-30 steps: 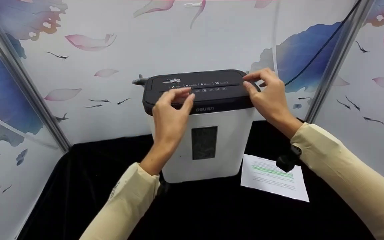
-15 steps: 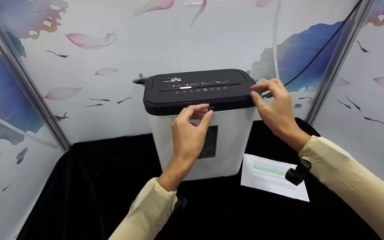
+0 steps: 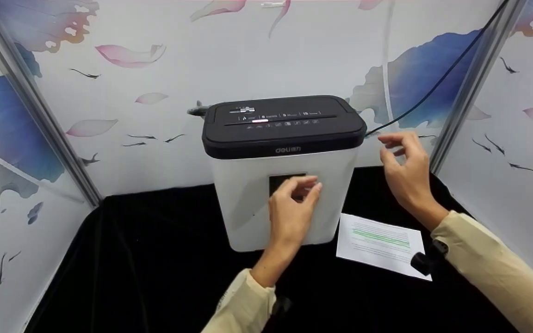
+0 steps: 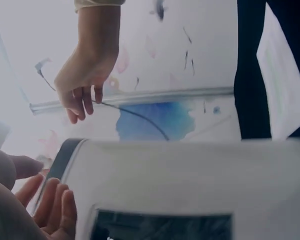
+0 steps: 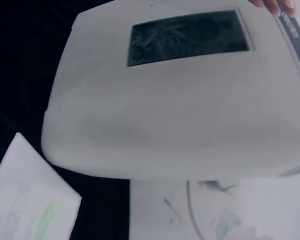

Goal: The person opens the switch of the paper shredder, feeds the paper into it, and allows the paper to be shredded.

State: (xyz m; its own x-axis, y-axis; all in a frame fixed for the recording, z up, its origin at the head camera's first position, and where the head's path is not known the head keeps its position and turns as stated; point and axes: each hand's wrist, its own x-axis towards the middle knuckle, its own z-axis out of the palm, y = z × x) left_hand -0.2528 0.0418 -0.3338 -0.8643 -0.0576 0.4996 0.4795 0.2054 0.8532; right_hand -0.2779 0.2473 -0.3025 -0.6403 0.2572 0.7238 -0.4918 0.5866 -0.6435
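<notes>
A paper shredder (image 3: 241,199) with a black top and white bin stands upright in the middle of the head view. A small strip near its feed slot (image 3: 234,123) glows pinkish white. My left hand (image 3: 290,215) hovers in front of the bin, partly covering its dark window (image 3: 277,181). Its fingers are loosely bent and hold nothing. Right of the shredder my right hand (image 3: 407,173) hangs in the air, apart from it, fingers loosely curled around nothing. The left wrist view shows the right hand (image 4: 87,75) too. Shredded strips show faintly behind the window (image 5: 190,37) in the right wrist view.
A printed sheet (image 3: 377,243) with green highlighted lines lies on the black cloth (image 3: 169,268) right of the shredder. A black cable (image 3: 437,85) runs from behind the shredder up to the right. Patterned white panels (image 3: 294,55) with metal posts (image 3: 474,88) enclose the sides and back.
My left hand has come down from above the shredder's top to the front of its bin. My right hand has moved away from the top's right edge, rightward and down.
</notes>
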